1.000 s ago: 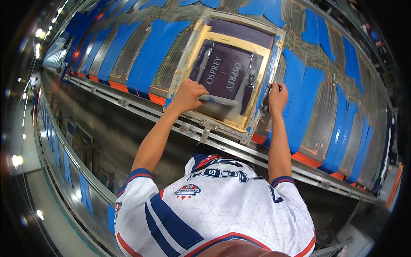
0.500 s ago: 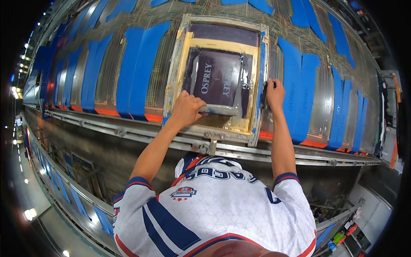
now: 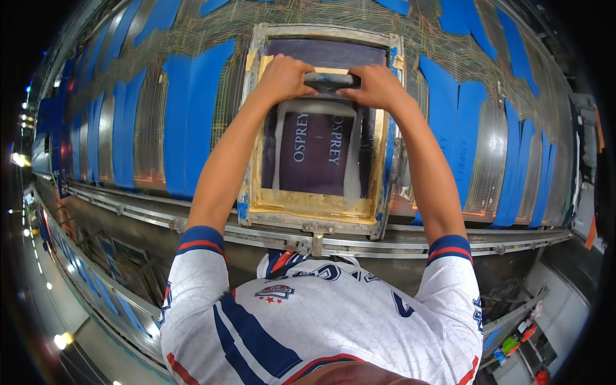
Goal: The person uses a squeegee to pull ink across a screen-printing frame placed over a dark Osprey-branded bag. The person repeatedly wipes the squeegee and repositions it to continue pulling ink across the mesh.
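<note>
My left hand (image 3: 285, 80) and my right hand (image 3: 372, 86) grip the two ends of a dark squeegee (image 3: 330, 83), held across the far part of a screen-printing frame (image 3: 391, 192). Inside the frame, which has a worn metal rim and yellow tape along its inner border, lies a dark purple screen (image 3: 317, 179) with two columns of pale vertical lettering. Pale, glossy streaks of ink or liquid edge the lettered area on both sides and just below the squeegee.
A long printing table (image 3: 160, 90) carries several blue cut fabric pieces (image 3: 192, 122) on both sides of the frame. A metal rail (image 3: 513, 242) runs along its near edge. Another railed table with blue pieces (image 3: 115, 295) is at lower left.
The squeegee has moved from the frame's near end to its far end with my left hand. My right hand has left the frame's right edge and taken hold of the squeegee.
</note>
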Motion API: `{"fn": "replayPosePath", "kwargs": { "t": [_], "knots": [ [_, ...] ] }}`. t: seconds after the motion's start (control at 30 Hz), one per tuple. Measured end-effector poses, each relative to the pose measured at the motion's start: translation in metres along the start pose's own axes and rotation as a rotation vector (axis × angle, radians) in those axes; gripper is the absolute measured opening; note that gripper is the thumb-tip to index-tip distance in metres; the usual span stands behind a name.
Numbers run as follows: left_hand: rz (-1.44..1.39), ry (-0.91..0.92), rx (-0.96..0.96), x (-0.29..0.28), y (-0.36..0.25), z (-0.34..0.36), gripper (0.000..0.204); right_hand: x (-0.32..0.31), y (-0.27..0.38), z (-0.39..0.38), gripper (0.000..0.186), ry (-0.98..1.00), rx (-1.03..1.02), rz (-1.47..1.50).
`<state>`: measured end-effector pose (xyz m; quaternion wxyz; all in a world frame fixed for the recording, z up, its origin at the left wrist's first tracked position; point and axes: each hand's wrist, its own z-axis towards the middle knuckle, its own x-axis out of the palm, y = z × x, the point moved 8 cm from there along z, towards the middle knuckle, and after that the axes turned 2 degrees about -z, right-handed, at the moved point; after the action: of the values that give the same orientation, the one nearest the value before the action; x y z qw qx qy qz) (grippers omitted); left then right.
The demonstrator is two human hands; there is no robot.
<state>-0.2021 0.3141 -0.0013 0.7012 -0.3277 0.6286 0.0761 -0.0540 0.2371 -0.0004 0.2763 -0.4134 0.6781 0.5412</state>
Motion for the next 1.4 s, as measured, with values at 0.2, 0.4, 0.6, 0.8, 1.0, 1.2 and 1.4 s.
{"fn": "replayPosePath", "kwargs": {
  "t": [0.2,0.4,0.6,0.8,1.0,1.2,1.4],
  "knots": [
    [-0.155,0.082,-0.020,0.022,-0.028,-0.061,0.030,0.046,0.019,-0.051,0.028,-0.130,-0.047,-0.102],
    [-0.218,0.136,-0.002,0.031,-0.102,-0.188,0.027,0.096,0.077,-0.171,0.027,-0.102,-0.120,0.051],
    [-0.112,0.097,0.054,0.011,-0.046,-0.071,0.022,0.046,0.028,-0.069,0.028,-0.034,-0.031,-0.131],
    [-0.067,0.007,-0.026,0.008,0.001,0.005,0.042,0.019,-0.014,0.002,0.029,-0.135,0.016,-0.011],
    [-0.085,0.040,0.040,0.028,-0.069,-0.129,0.026,0.079,0.044,-0.118,0.030,-0.157,-0.054,-0.027],
    [-0.198,0.181,0.000,0.029,-0.105,-0.187,0.023,0.099,0.075,-0.174,0.031,-0.078,-0.119,0.025],
    [-0.098,0.086,0.024,0.009,-0.028,-0.035,0.033,0.028,0.012,-0.040,0.030,-0.137,-0.073,-0.119]
  ]
}}
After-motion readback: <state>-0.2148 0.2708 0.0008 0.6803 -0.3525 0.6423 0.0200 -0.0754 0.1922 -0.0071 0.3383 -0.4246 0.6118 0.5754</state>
